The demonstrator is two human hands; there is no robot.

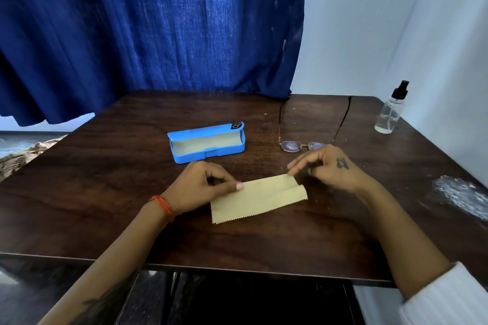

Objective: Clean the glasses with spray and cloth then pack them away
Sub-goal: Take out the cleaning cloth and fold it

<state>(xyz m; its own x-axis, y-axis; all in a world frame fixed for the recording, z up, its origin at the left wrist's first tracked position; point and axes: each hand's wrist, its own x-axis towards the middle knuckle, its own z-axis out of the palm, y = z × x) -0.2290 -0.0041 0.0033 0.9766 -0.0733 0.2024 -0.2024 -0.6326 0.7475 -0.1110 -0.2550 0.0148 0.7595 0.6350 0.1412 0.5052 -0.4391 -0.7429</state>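
I have the yellow cloth (257, 196) lying flat near the middle of the table (105, 192), a little toward the near edge, folded along its length. My left hand (203, 187) pinches its left end, thumb on top and fingers curled; my right hand (327, 169) pinches the far right corner between thumb and fingertips.

The glasses (303, 145) lie just beyond my right hand, arms open and pointing to the far edge, lenses toward me — I can't tell from here whether they are wiped clean. The spray bottle (389, 113) stands upright at the far right corner, well apart from everything. The blue case (207, 144) sits open toward the far side of the middle, just beyond my left hand, with nothing but its lining inside.

So I judge the packing hardly begun — the cloth is being folded, perhaps for the case; the glasses must still be folded shut and laid inside, and the lid closed.
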